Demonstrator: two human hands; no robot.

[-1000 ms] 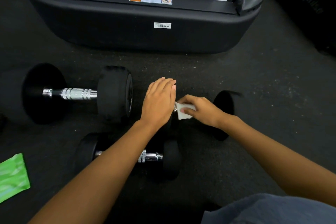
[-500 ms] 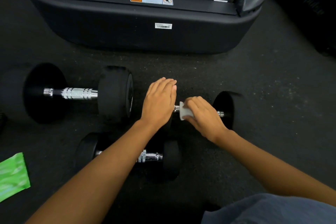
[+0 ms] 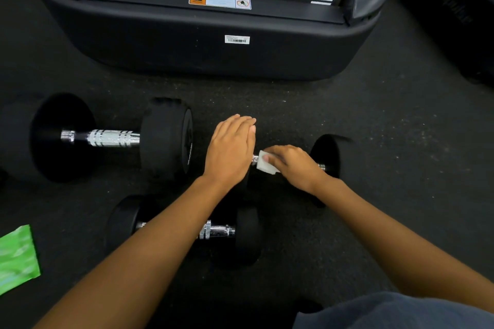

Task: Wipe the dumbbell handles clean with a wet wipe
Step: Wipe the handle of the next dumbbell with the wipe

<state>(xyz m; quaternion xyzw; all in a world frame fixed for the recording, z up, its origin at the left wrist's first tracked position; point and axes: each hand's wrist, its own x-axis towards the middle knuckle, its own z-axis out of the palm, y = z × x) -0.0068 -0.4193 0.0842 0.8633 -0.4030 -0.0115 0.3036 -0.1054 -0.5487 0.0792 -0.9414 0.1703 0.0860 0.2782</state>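
Floor point(image 3: 401, 128): Dark rubber gym matting carries everything, low enough for a crouching person to reach all three weights.
Treadmill point(image 3: 213, 61): The black rear end stands beyond the weights and touches none of them.
Large dumbbell point(image 3: 165, 139): It lies on its side at left with its chrome handle bare and no hand on it, apparently waiting its turn.
Middle dumbbell point(image 3: 328, 157): The one being cleaned lies at centre-right. Its right head shows; its left head is hidden beneath a palm.
Small dumbbell point(image 3: 248, 235): Nearest the person, it is partly crossed by the left forearm.
Left hand point(image 3: 230, 152): Fingers straight and together, it is laid flat on the hidden head, seemingly to stop the round weight rolling under the rubbing.
Right hand point(image 3: 294, 165): Its fingers curl over the wet wipe and press it onto the handle.
Green packet point(image 3: 16, 256): Likely the wipes' pack, it sits at the left edge, well apart.
Wet wipe point(image 3: 263, 164): A folded white pad sits at the handle's left end, just beside the steadying palm. The bar toward the right head probably remains to be done.
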